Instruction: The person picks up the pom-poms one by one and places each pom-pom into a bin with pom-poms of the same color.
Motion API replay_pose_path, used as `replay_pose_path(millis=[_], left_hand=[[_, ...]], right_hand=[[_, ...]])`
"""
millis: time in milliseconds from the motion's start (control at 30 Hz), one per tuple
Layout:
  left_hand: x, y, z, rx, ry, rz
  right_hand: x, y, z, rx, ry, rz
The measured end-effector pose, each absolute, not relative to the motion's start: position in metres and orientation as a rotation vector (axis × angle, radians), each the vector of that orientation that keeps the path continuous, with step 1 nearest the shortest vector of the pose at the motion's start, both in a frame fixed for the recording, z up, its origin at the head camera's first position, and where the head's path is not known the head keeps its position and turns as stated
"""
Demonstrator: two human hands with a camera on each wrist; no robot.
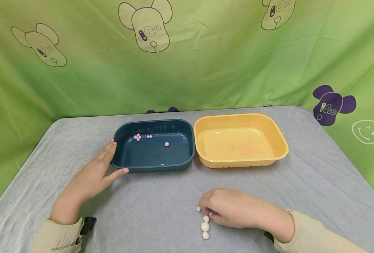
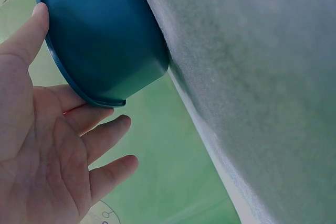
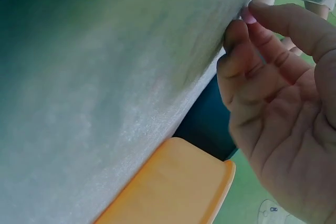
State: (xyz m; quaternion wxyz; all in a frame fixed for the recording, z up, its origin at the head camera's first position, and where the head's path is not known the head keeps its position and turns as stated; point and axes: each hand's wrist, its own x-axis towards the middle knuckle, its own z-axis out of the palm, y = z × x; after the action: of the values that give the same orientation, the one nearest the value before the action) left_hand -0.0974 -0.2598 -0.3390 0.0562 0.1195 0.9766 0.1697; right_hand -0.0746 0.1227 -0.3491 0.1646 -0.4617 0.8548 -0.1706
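My left hand (image 1: 92, 177) rests at the near left corner of the dark blue tray (image 1: 152, 168), fingers extended along its side and thumb on its front rim. In the left wrist view, the palm shows with its fingers spread beside the tray wall (image 2: 105, 35). Low over the table, my right hand (image 1: 234, 207) pinches a small pink ball (image 3: 248, 16) between thumb and fingertips. Just left of that hand, white balls lie in a short row, a large ball (image 1: 205, 227) between two smaller ones. Apart from the row sits another small white ball (image 1: 198, 208).
Several pink balls (image 1: 137, 137) lie in the blue tray. A yellow tray (image 1: 240, 163) stands against its right side, with a tiny white ball (image 1: 217, 133) inside. Grey cloth (image 1: 149, 211) covers the table, and a green printed curtain (image 1: 205, 70) hangs behind it.
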Motion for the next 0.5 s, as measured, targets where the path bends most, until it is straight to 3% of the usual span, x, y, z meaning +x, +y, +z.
replay_pose_path(millis=[500], left_hand=[[-0.0974, -0.2604, -0.3393, 0.364, 2.963, 0.519]], right_hand=[[-0.0774, 0.1269, -0.3423, -1.332, 2.376, -0.711]])
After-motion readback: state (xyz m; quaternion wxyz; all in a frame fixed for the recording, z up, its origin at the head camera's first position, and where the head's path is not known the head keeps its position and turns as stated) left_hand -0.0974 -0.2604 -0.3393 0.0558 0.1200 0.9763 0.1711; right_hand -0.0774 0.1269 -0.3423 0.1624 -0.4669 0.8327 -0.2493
